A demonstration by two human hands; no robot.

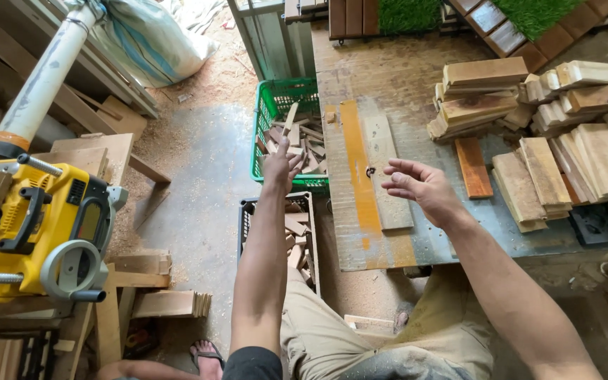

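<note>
Daylight is falling on a concrete floor (198, 176), and sawdust is covering much of it. A yellow machine (40, 225) is standing at the left on wooden planks (142, 281), with a white pipe (43, 77) leaning above it. A big white sack (149, 39) is lying at the top, beside stacked boards (29, 49). The table (416, 84) is taking the right half, its top worn and stained orange. Green artificial grass (406, 13) in wooden frames is lying at its far edge. A black tray (596, 224) is sitting at the right.
</note>
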